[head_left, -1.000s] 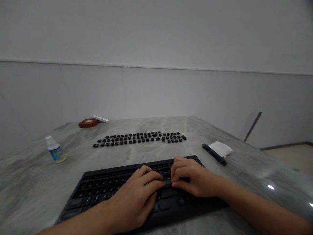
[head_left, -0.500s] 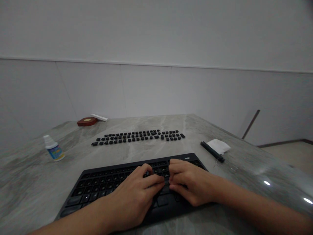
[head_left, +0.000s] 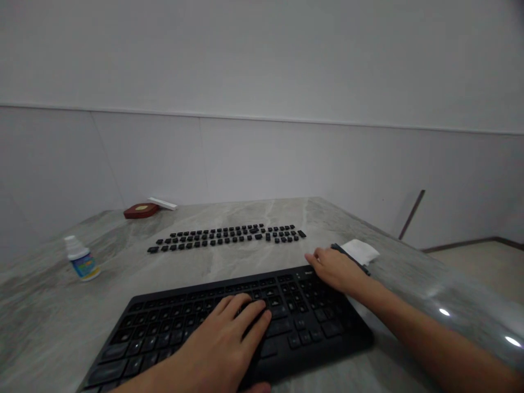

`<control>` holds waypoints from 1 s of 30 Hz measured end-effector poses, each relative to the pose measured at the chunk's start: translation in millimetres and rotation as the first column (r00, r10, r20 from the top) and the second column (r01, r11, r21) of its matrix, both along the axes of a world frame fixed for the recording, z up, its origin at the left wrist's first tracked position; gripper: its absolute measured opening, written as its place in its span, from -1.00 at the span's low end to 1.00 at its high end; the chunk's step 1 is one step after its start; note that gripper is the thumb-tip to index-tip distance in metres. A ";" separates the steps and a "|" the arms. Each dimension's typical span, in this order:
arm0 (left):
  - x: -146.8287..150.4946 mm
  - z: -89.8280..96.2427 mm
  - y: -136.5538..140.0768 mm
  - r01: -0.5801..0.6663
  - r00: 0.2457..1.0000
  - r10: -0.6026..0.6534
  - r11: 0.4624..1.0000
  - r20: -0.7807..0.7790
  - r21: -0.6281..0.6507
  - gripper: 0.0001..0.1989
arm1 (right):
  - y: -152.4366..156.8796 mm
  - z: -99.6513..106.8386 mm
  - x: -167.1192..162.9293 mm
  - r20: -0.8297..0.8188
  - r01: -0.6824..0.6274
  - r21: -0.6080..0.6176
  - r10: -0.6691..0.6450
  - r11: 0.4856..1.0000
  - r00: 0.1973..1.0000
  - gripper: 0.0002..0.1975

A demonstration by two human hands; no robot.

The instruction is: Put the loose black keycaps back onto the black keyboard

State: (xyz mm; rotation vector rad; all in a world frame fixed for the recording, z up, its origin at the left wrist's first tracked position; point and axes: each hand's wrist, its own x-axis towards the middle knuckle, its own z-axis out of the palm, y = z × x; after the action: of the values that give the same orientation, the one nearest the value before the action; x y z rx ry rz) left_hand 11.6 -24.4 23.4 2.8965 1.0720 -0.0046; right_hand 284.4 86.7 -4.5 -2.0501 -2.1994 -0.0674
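Observation:
A black keyboard (head_left: 319, 346) lies in front of me, with many of its keycaps off and the sockets bare. My left hand (head_left: 227, 344) rests on its middle, fingers stretched over the keys and the thumb down by the front edge. Past the keyboard's top right corner reaches my right hand (head_left: 333, 267), its fingers extended toward the left and nothing visible in them. Loose black keycaps (head_left: 153, 249) lie in rows on the table beyond the keyboard.
On the left stands a white bottle (head_left: 84, 266) with a blue label. A dark red box (head_left: 140, 211) and a thin white bar (head_left: 162, 203) sit at the back left. Right of the keyboard are a black stick-like object (head_left: 355, 261) and a white tissue (head_left: 361, 251) on the marbled table (head_left: 409, 284).
My right hand has left the keys and moved forward past the keyboard's top right corner. My left hand has flattened out on the keyboard. The view has shifted slightly.

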 end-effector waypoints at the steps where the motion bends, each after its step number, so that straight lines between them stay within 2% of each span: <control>1: 0.1 -1.7 0.0 0.004 1.000 -0.004 1.000 -0.002 0.004 -0.30 | 1.4 -2.4 0.6 -0.002 -0.021 -0.037 0.021 0.999 1.000 -0.52; 3: -0.8 -5.7 1.6 0.021 1.000 -0.021 1.000 0.022 0.003 -0.32 | 1.1 -5.7 -2.7 0.008 -0.045 -0.040 0.045 0.998 0.999 -0.53; 7: -7.0 -7.1 9.2 0.030 0.992 -0.030 1.000 0.125 0.003 -0.30 | -5.1 -6.5 -16.5 0.049 0.005 0.032 -0.006 0.999 0.999 -0.57; 10: -16.5 -0.5 17.8 0.025 0.990 -0.022 1.000 0.142 -0.018 -0.32 | -10.2 -8.3 -25.8 0.001 0.019 0.051 -0.020 0.999 1.000 -0.58; 14: -28.0 -0.1 30.7 0.091 0.980 -0.084 0.995 0.178 -0.031 -0.35 | -12.2 -13.7 -30.9 -0.070 -0.035 0.101 0.042 0.994 0.997 -0.65; 20: -28.3 -23.9 40.0 0.055 0.886 -0.068 0.998 0.459 0.043 -0.73 | -4.9 -15.6 -23.5 -0.127 -0.109 0.161 0.131 0.981 0.983 -0.70; 22: -31.2 -31.0 45.2 0.004 0.821 -0.024 0.999 0.571 0.037 -0.72 | -3.6 -14.9 -22.2 -0.096 -0.110 0.151 0.125 0.982 0.988 -0.67; 24: -36.2 -36.3 53.5 -0.080 0.740 0.102 0.995 0.665 -0.064 -0.76 | -3.5 -13.6 -22.0 -0.070 -0.102 0.136 0.112 0.985 0.991 -0.66; 26: -41.3 -39.4 62.8 -0.140 0.680 0.278 0.958 0.679 -0.251 -0.86 | -4.2 -11.7 -22.1 -0.059 -0.092 0.131 0.100 0.987 0.993 -0.66; 28: -44.6 -40.5 70.2 -0.138 0.642 0.400 0.900 0.655 -0.414 -0.90 | -4.6 -9.7 -22.0 -0.060 -0.085 0.136 0.094 0.987 0.994 -0.67; 30: -45.9 -40.6 74.2 -0.098 0.622 0.438 0.866 0.648 -0.491 -0.91 | -3.8 -8.1 -21.4 -0.064 -0.079 0.147 0.089 0.986 0.994 -0.68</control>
State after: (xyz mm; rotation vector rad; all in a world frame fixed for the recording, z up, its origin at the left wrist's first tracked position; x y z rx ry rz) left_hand -34.4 49.8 -17.2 1.9671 1.1250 0.8025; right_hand 263.0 82.9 -12.6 -1.8533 -2.1682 -0.1393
